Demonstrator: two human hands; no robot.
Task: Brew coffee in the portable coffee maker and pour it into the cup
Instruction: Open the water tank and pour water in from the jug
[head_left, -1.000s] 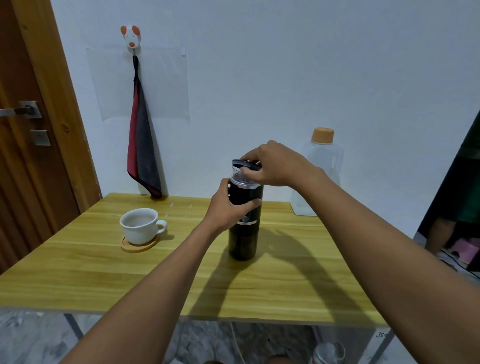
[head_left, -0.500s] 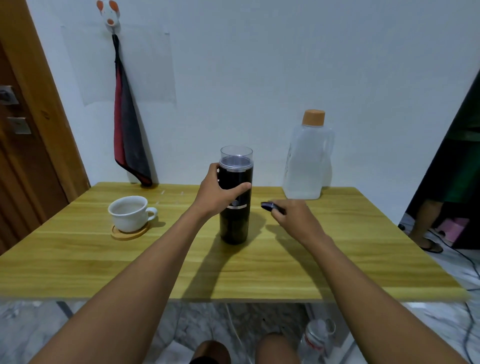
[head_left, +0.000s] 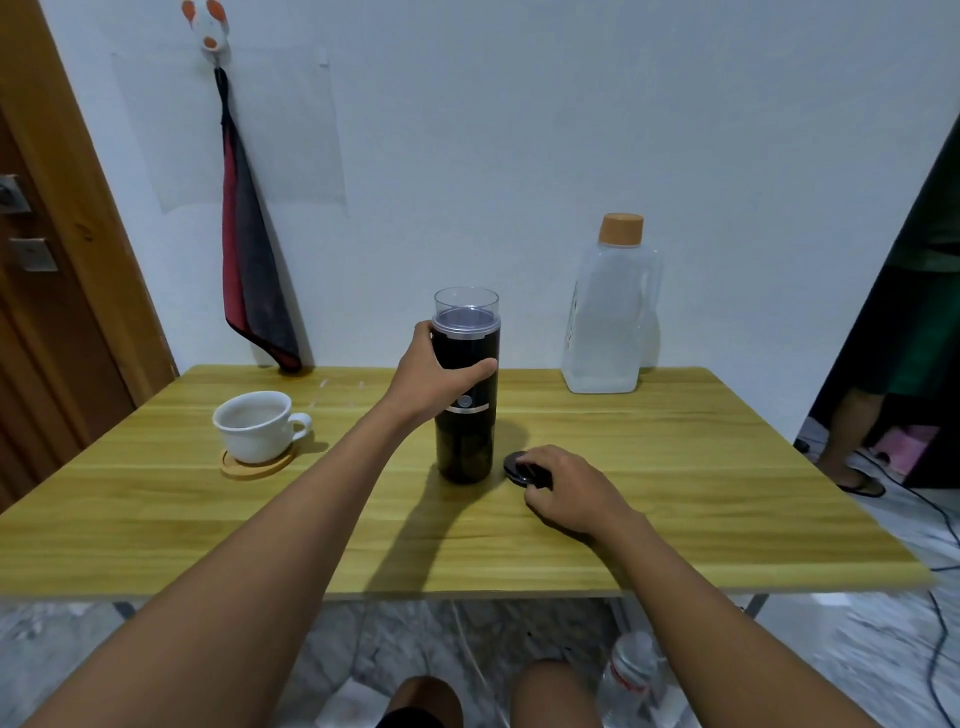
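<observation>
The portable coffee maker (head_left: 466, 410) stands upright at the centre of the frame, on the wooden table (head_left: 701, 499). It is a black cylinder with a clear, open collar on top, and its lid is off. The left hand (head_left: 436, 370) is wrapped around the upper black part, thumb across the front and fingers around the far side, clamped on the body.

Just right of the coffee maker's base, the black lid (head_left: 522, 468) lies flat on the table. The right hand (head_left: 569, 493) rests on the table with its fingertips on the lid's right edge; the fingers are curled over it, but whether they actually pinch it I cannot tell.

At centre left, well apart from the coffee maker, 1 white cup (head_left: 257, 425) sits on a round wooden coaster (head_left: 254, 464), its handle pointing right.

At the far edge of the table, right of centre, a clear plastic jug (head_left: 608, 322) with an orange cap stands against the white wall.

In the upper left, a red and dark cloth (head_left: 249, 260) hangs from a wall hook (head_left: 210, 31), beside a wooden door (head_left: 47, 291) at the left edge.
</observation>
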